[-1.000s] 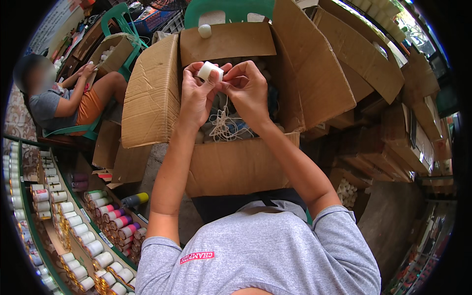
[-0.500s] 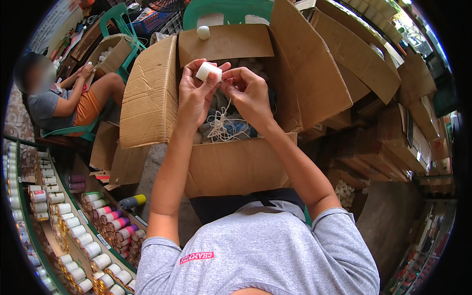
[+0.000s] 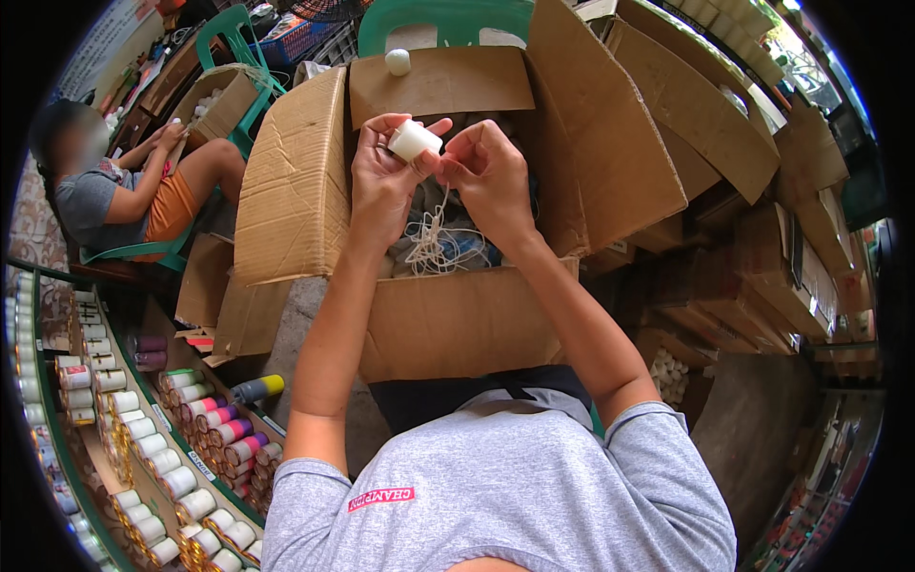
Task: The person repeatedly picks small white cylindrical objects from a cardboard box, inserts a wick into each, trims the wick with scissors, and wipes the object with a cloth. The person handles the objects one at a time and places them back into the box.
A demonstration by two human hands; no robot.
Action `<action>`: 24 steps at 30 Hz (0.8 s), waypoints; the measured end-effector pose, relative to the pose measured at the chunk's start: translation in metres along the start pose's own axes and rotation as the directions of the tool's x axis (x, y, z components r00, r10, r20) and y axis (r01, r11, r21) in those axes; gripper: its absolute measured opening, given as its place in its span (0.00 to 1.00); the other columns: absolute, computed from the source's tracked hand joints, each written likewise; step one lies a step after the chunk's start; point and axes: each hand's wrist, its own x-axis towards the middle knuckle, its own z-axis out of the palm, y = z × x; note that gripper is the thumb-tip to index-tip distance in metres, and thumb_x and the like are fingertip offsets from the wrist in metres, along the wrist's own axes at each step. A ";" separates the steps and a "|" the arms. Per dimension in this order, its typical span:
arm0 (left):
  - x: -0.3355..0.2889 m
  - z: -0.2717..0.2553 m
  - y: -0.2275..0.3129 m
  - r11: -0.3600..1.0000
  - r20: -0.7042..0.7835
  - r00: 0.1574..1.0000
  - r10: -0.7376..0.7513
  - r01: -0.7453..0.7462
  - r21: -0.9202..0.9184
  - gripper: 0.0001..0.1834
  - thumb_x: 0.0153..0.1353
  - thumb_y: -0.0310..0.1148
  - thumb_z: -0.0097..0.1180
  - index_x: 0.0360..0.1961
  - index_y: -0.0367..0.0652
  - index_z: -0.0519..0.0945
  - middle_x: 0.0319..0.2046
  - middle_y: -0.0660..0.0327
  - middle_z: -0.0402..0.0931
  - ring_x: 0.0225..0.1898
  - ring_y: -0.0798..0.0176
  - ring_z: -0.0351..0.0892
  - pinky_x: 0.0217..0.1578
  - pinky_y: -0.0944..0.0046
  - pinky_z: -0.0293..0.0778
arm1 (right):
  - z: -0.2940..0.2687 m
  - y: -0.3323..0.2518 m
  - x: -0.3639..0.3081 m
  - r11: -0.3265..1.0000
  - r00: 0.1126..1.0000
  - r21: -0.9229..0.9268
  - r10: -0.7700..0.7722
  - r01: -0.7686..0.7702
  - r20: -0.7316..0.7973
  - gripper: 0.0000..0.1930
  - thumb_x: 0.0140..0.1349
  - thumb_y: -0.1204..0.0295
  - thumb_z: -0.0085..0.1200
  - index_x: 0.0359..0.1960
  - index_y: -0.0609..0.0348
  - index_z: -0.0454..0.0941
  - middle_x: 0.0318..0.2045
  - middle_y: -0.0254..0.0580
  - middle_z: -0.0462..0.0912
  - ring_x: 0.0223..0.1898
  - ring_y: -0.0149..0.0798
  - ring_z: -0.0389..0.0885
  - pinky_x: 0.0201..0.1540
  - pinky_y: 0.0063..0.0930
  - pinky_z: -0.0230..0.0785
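Rows of small capped jars (image 3: 181,448) with white, pink and purple lids fill shelves at lower left. A seated person (image 3: 124,191) on a green plastic chair (image 3: 224,38) works beside a small cardboard box (image 3: 214,100). Stacked flattened cartons (image 3: 762,191) crowd the right side.

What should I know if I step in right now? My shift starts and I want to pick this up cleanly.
Left hand: holds a small white spool between the fingertips, above the open cardboard box.
Right hand: pinches the string right beside the spool; the rest hangs down in a loose tangle into the box.
Done: the spool is picked up and the string end is at the spool; how much is wound cannot be told.
Left: the hanging tangle is not yet on the spool.
Nearby: another white spool rests on the far box flap; rows of thread spools on the left; another person sits farther left.
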 end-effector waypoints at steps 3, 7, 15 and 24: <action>0.000 0.001 -0.001 0.996 -0.007 0.998 0.055 -0.055 0.068 0.25 0.56 0.20 0.65 0.52 0.39 0.67 0.48 0.57 0.71 0.56 0.51 0.77 0.48 0.62 0.82 | -0.004 0.000 -0.001 0.996 0.996 0.092 -0.017 0.009 0.084 0.11 0.53 0.85 0.63 0.35 0.65 0.74 0.30 0.42 0.83 0.33 0.30 0.84 0.36 0.24 0.77; -0.002 0.002 0.001 0.953 -0.065 0.997 -0.034 0.052 0.297 0.24 0.55 0.19 0.66 0.51 0.36 0.71 0.47 0.56 0.74 0.51 0.57 0.80 0.47 0.64 0.82 | -0.022 -0.011 0.000 1.000 0.984 -0.006 0.012 -0.011 0.177 0.13 0.53 0.88 0.59 0.40 0.67 0.75 0.37 0.45 0.83 0.36 0.34 0.85 0.38 0.26 0.78; -0.006 0.010 0.003 0.871 -0.032 0.998 -0.060 0.068 0.486 0.25 0.52 0.18 0.68 0.51 0.35 0.73 0.43 0.58 0.77 0.46 0.64 0.81 0.43 0.68 0.82 | -0.036 -0.033 0.016 0.742 0.918 -0.541 -0.334 0.396 0.214 0.06 0.52 0.75 0.59 0.33 0.55 0.83 0.35 0.38 0.82 0.36 0.39 0.81 0.39 0.33 0.75; -0.012 0.012 -0.005 0.766 0.049 0.999 -0.009 -0.024 0.643 0.25 0.47 0.17 0.70 0.48 0.40 0.76 0.40 0.61 0.79 0.40 0.69 0.80 0.38 0.68 0.79 | -0.040 -0.040 0.040 0.310 0.753 -0.688 -0.202 0.656 0.626 0.05 0.50 0.71 0.57 0.28 0.52 0.84 0.33 0.32 0.84 0.41 0.38 0.81 0.41 0.36 0.72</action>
